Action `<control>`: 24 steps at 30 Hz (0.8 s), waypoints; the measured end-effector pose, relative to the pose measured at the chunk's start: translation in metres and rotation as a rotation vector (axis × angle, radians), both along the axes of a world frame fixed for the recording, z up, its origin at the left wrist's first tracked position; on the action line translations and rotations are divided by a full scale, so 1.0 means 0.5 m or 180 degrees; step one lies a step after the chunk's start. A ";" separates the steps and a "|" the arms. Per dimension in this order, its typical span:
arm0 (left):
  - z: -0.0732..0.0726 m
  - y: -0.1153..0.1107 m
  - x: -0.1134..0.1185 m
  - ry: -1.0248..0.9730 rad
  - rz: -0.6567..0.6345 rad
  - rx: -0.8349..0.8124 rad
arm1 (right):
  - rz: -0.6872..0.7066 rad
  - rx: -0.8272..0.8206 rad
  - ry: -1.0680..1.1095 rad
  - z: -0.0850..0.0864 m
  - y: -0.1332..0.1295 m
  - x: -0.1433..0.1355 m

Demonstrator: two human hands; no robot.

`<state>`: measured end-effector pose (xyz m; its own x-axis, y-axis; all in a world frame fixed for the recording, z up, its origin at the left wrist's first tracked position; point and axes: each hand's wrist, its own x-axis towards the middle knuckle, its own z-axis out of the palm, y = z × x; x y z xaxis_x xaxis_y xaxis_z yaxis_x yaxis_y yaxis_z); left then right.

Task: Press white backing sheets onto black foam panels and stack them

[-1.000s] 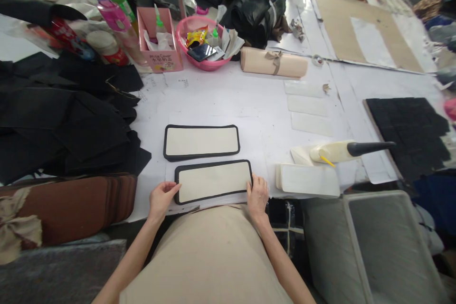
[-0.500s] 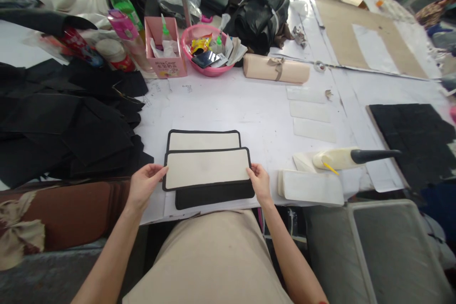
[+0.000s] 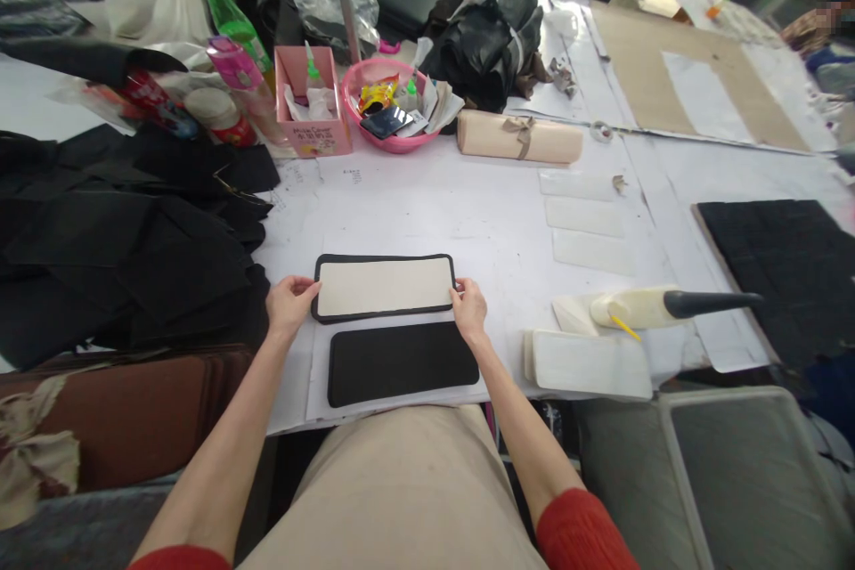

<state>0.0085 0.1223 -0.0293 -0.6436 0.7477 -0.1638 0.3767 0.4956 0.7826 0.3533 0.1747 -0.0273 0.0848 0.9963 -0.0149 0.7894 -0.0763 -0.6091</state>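
A cream rectangular panel with a black border point(image 3: 384, 286) lies on the white table point(image 3: 468, 205), on top of a matching panel placed there earlier. My left hand point(image 3: 289, 304) grips its left end and my right hand point(image 3: 469, 310) grips its right end. Just nearer to me lies a plain black rectangular piece point(image 3: 402, 362), flat and untouched. Both hands rest low on the table surface.
A heap of black fabric point(image 3: 126, 240) fills the left. A stack of cream pieces point(image 3: 588, 363) and a glue bottle with a black nozzle point(image 3: 668, 306) lie at the right. A pink bowl point(image 3: 387, 107), pink box point(image 3: 313, 102), bottles and a beige roll point(image 3: 517, 138) stand behind.
I lifted the bordered cream panel off the near spot and carried it away from me onto the other panel. The black piece beneath it is now uncovered.
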 end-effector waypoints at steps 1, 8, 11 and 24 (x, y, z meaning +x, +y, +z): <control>-0.005 -0.001 0.000 -0.0001 0.0009 0.0047 | 0.0019 0.0005 -0.0017 -0.001 -0.001 0.001; -0.008 0.008 -0.005 0.0167 -0.0053 0.0096 | 0.0031 -0.0009 -0.0055 -0.002 0.003 -0.003; 0.010 0.007 0.009 0.0705 -0.0035 -0.0128 | 0.0017 -0.0120 -0.0187 0.008 0.002 -0.003; -0.011 0.105 0.218 0.2428 -0.3158 0.0245 | 0.1844 0.0665 -0.1132 -0.017 0.037 -0.098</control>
<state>0.1176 0.1750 -0.0350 0.2898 0.9547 0.0679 0.9300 -0.2977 0.2155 0.3042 0.1933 -0.0359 -0.4951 0.8617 0.1115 0.8215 0.5060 -0.2630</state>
